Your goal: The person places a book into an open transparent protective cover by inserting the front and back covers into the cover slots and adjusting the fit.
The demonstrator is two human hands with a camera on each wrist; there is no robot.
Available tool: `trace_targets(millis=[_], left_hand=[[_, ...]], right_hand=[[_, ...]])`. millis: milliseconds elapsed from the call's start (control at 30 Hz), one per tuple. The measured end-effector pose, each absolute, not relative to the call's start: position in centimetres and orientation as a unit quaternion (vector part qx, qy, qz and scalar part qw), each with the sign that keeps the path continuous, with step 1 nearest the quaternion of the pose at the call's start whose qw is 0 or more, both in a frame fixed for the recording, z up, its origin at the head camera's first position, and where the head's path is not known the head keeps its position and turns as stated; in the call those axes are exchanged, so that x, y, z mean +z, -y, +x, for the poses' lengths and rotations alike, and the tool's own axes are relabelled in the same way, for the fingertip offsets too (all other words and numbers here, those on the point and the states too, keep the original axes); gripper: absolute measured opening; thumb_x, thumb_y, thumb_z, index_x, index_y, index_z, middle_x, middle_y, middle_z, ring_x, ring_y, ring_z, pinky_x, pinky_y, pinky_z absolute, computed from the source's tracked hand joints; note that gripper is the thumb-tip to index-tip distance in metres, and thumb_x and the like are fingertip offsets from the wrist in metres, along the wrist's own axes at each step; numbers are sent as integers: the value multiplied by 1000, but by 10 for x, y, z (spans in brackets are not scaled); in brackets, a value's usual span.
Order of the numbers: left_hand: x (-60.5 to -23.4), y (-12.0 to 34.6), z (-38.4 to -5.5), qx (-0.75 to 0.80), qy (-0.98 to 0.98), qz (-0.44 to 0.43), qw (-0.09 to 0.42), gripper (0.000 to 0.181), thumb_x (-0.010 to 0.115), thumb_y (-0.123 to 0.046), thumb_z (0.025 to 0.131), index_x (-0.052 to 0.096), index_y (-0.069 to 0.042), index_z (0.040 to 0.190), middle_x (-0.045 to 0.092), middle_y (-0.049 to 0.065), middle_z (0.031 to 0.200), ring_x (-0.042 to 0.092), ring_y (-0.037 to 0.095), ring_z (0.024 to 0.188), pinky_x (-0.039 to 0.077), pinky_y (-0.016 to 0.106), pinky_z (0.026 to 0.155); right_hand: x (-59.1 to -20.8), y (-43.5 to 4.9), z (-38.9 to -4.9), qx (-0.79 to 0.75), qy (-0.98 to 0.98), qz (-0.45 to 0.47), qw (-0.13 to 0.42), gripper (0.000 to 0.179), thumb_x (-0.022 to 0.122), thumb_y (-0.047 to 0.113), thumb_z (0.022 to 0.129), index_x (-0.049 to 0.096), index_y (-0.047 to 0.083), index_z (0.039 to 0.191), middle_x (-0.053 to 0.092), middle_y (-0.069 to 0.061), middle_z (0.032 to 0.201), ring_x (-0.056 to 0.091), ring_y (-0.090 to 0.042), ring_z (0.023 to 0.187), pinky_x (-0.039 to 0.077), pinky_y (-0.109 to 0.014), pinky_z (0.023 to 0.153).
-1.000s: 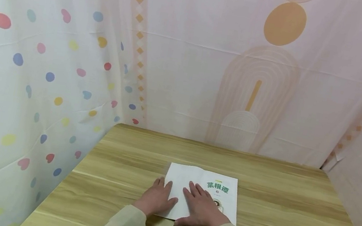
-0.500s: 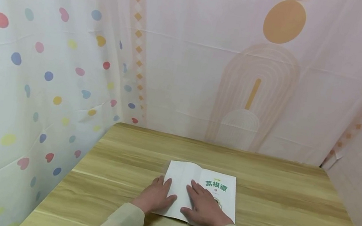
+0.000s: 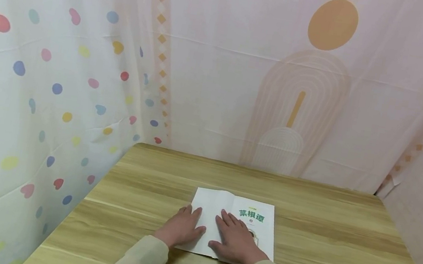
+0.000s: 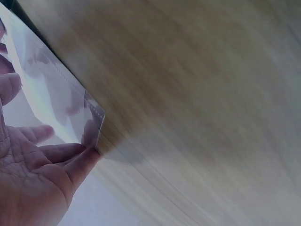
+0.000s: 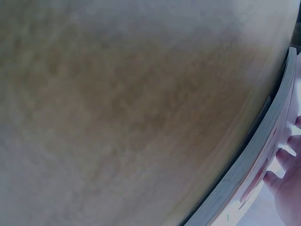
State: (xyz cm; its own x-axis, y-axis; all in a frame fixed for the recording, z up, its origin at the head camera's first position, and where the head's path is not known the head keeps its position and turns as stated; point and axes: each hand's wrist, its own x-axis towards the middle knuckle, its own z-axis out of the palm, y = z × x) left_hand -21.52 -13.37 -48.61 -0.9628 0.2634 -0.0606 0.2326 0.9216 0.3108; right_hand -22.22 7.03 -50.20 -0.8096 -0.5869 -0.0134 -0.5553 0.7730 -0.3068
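Observation:
An open book [image 3: 209, 201] lies on the wooden table, its left side plain white. Green Chinese characters and part of a small drawing show on the right page [image 3: 267, 238]. My left hand [image 3: 180, 227] rests on the left side with fingers extended, near the outer edge. In the left wrist view, its fingertips touch a glossy sheet [image 4: 61, 101] by the corner. My right hand [image 3: 237, 241] presses flat on the right page beside the fold, covering part of the drawing. The right wrist view shows the thick page block [image 5: 244, 165] beneath the fingers of that hand.
Bare wood of the table [image 3: 335, 244] stretches to both sides of the book and behind it. A dotted curtain [image 3: 83, 130] hangs along the left, and a pale patterned curtain [image 3: 207, 103] hangs behind the table's far edge.
My right thumb has moved up from the book's near edge onto the page, and the hand has pulled in a little. The left hand stays at nearly the same place on the book.

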Motion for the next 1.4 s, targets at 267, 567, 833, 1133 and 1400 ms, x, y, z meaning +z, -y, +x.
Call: trace_targets(millis=[267, 567, 833, 1133, 1400], left_hand=[[-484, 126, -217, 123, -983, 125, 60, 65, 57, -44, 98, 43, -8, 150, 42, 39, 140, 42, 54, 128, 44, 59, 99], [-489, 121, -216, 88, -985, 136, 57, 59, 56, -48, 98, 51, -14, 146, 38, 39, 144, 43, 58, 126, 49, 60, 91], [-496, 119, -218, 59, -988, 139, 29, 62, 55, -53, 97, 56, -9, 141, 43, 40, 139, 46, 58, 123, 50, 58, 91], [-497, 119, -217, 54, -988, 145, 11, 62, 58, -53, 95, 58, -8, 138, 47, 40, 135, 49, 59, 119, 51, 58, 89], [-495, 117, -216, 52, -988, 142, 15, 61, 60, -52, 95, 58, -7, 137, 46, 39, 136, 49, 59, 118, 53, 58, 83]], right_hand=[[-502, -68, -222, -141, -940, -307, 54, 75, 56, 51, 94, 42, 5, 150, 29, -14, 160, 27, -34, 146, 26, -55, 113], [-502, -68, -220, -149, -942, -295, 56, 75, 58, 49, 94, 40, 4, 151, 29, -15, 159, 28, -34, 145, 26, -54, 114], [-508, -71, -220, -150, -945, -288, 29, 65, 59, 47, 95, 48, 7, 146, 36, -18, 155, 35, -35, 141, 31, -53, 112], [-505, -93, -219, -152, -959, -239, -1, 57, 62, 36, 97, 54, -4, 137, 46, -27, 145, 42, -41, 136, 35, -51, 110], [-501, -120, -223, -179, -977, -113, -13, 56, 67, 29, 93, 57, -14, 126, 52, -34, 131, 48, -48, 123, 42, -56, 100]])
